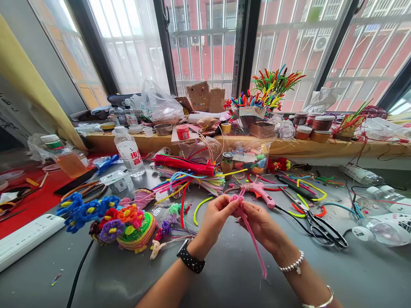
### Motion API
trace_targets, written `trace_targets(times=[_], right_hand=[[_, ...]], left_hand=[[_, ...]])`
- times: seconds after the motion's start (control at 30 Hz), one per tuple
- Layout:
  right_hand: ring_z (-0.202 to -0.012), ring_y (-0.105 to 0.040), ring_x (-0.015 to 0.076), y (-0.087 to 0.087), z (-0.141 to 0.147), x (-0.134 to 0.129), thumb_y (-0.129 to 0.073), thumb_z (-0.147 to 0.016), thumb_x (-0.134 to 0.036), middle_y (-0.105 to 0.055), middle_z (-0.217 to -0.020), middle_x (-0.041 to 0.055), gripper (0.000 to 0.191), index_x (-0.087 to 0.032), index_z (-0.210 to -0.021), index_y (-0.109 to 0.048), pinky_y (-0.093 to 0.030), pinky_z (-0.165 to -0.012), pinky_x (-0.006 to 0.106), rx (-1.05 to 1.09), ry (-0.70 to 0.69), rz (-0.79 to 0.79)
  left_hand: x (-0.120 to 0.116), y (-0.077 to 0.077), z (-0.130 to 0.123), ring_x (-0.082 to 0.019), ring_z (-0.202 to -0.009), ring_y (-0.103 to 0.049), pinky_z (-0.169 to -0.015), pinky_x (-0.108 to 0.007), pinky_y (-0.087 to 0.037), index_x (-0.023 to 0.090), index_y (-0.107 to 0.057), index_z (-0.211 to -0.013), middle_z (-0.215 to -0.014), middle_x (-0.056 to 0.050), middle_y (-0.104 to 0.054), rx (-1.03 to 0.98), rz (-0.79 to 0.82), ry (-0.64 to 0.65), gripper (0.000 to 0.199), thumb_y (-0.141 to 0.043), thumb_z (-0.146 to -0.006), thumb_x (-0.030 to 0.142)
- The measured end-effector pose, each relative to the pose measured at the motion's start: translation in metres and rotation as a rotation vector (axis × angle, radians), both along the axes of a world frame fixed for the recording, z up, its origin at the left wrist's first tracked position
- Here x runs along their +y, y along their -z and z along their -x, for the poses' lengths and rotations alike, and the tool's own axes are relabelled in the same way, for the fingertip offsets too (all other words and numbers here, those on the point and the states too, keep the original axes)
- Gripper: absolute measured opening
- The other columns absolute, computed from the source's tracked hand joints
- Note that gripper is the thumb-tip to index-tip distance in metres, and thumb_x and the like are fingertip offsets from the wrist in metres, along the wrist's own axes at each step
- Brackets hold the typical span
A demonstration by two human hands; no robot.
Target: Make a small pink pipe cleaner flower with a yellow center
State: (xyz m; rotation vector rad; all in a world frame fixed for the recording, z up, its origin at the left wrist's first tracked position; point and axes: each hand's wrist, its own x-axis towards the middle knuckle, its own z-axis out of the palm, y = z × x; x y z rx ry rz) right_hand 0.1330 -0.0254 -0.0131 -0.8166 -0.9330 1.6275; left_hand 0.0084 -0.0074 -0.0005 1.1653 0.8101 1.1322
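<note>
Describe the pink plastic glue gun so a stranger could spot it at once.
On the grey tabletop, find the bare right hand. Just beyond it, left of the large black-handled metal scissors, lies the pink plastic glue gun. Its rigid gun shape and black cord set it apart from the fuzzy pink piece held by that hand and the left hand.

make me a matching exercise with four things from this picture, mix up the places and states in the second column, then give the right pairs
Column one
1. pink pipe cleaner
2. scissors
3. power strip
4. glue gun

Column two
A. white, at the picture's left edge
B. lying just beyond the hands, with a black cord
C. pinched between the left hand and the right hand
D. black-handled, lying to the right of the right hand

Right pairs
1-C, 2-D, 3-A, 4-B
</note>
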Motion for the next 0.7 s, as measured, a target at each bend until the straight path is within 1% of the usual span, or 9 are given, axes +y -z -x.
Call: trace_targets(times=[0.07, 0.13, 0.23, 0.3, 0.4, 0.5, 0.6, 0.67, 0.7], right_hand=[[-0.063, -0.05, 0.0118, -0.003, -0.01, 0.002, -0.065, -0.064, -0.04, -0.058, -0.071, 0.0022, 0.026, -0.017, -0.077, -0.065, -0.039, -0.057, 0.023, -0.081, 0.052, -0.022], [-0.057, -0.046, 0.0092, -0.008, -0.024, 0.003, -0.065, -0.065, -0.038, -0.057, -0.072, 0.0007, 0.026, -0.018, -0.082, -0.063, -0.038, -0.054, 0.022, -0.202, 0.138, -0.102], [-0.071, -0.05, 0.0124, -0.017, -0.041, 0.002, -0.061, -0.07, -0.035, -0.055, -0.09, 0.0033, 0.023, -0.02, -0.086, -0.059, -0.04, -0.061, 0.025, -0.467, 0.331, -0.366], [-0.073, -0.049, 0.0146, -0.021, -0.045, 0.0, -0.06, -0.071, -0.034, -0.053, -0.088, 0.0039, 0.017, -0.02, -0.082, -0.06, -0.041, -0.062, 0.027, -0.714, 0.463, -0.561], [-0.081, -0.049, 0.0184, -0.021, -0.038, -0.003, -0.058, -0.074, -0.026, -0.052, -0.084, 0.0047, 0.007, -0.02, -0.076, -0.062, -0.041, -0.069, 0.032, -1.054, 0.586, -0.852], [-0.087, -0.047, 0.0206, -0.017, -0.026, -0.005, -0.056, -0.074, -0.017, -0.054, -0.088, 0.0063, 0.009, -0.02, -0.079, -0.063, -0.039, -0.077, 0.035, -1.282, 0.643, -1.07], [-0.088, -0.047, 0.0209, -0.014, -0.021, -0.007, -0.054, -0.077, -0.016, -0.056, -0.091, 0.0069, 0.01, -0.02, -0.081, -0.062, -0.038, -0.078, 0.036, -1.438, 0.775, -1.172], [-0.088, -0.048, 0.0211, -0.014, -0.02, -0.009, -0.053, -0.078, -0.017, -0.058, -0.09, 0.0066, 0.01, -0.02, -0.081, -0.062, -0.036, -0.08, 0.037, -1.511, 0.857, -1.196], [-0.089, -0.048, 0.0213, -0.015, -0.02, -0.01, -0.054, -0.078, -0.018, -0.058, -0.091, 0.0064, 0.01, -0.02, -0.081, -0.062, -0.035, -0.081, 0.038, -1.533, 0.859, -1.205]], left_hand=[[0.002, 0.002, 0.0, -0.009, -0.055, -0.054, -0.056, -0.021, -0.043, 0.013, -0.057, -0.069, -0.059, 0.001, -0.058, -0.006, 0.039, -0.033, 0.024, -0.065, -0.062, 0.035], [0.003, 0.004, 0.0, -0.011, -0.058, -0.057, -0.057, -0.023, -0.045, 0.013, -0.055, -0.071, -0.061, 0.0, -0.06, -0.01, 0.099, -0.071, 0.024, -0.065, -0.062, 0.033], [0.006, 0.006, 0.002, -0.013, -0.063, -0.06, -0.063, -0.025, -0.047, 0.013, -0.053, -0.071, -0.066, -0.003, -0.063, -0.053, 0.192, -0.074, 0.023, -0.065, -0.063, 0.031], [0.006, 0.007, 0.003, -0.012, -0.067, -0.06, -0.07, -0.026, -0.047, 0.013, -0.052, -0.071, -0.071, -0.004, -0.064, -0.127, 0.237, -0.052, 0.022, -0.066, -0.063, 0.027], [0.006, 0.008, 0.003, -0.012, -0.07, -0.06, -0.074, -0.027, -0.047, 0.014, -0.05, -0.071, -0.074, -0.003, -0.064, -0.225, 0.26, -0.052, 0.021, -0.067, -0.062, 0.022], [0.007, 0.009, 0.004, -0.012, -0.07, -0.06, -0.068, -0.026, -0.048, 0.015, -0.048, -0.074, -0.079, -0.004, -0.064, -0.227, 0.258, -0.084, 0.024, -0.068, -0.061, 0.02], [0.01, 0.011, 0.004, -0.011, -0.069, -0.059, -0.061, -0.022, -0.046, 0.015, -0.047, -0.078, -0.082, -0.005, -0.064, -0.183, 0.283, -0.155, 0.029, -0.069, -0.059, 0.018], [0.012, 0.013, 0.004, -0.01, -0.066, -0.058, -0.062, -0.022, -0.046, 0.015, -0.047, -0.079, -0.079, -0.005, -0.063, -0.199, 0.279, -0.204, 0.031, -0.07, -0.058, 0.017], [0.012, 0.013, 0.004, -0.01, -0.065, -0.058, -0.064, -0.023, -0.046, 0.015, -0.047, -0.079, -0.077, -0.004, -0.063, -0.22, 0.27, -0.214, 0.032, -0.07, -0.057, 0.017]])
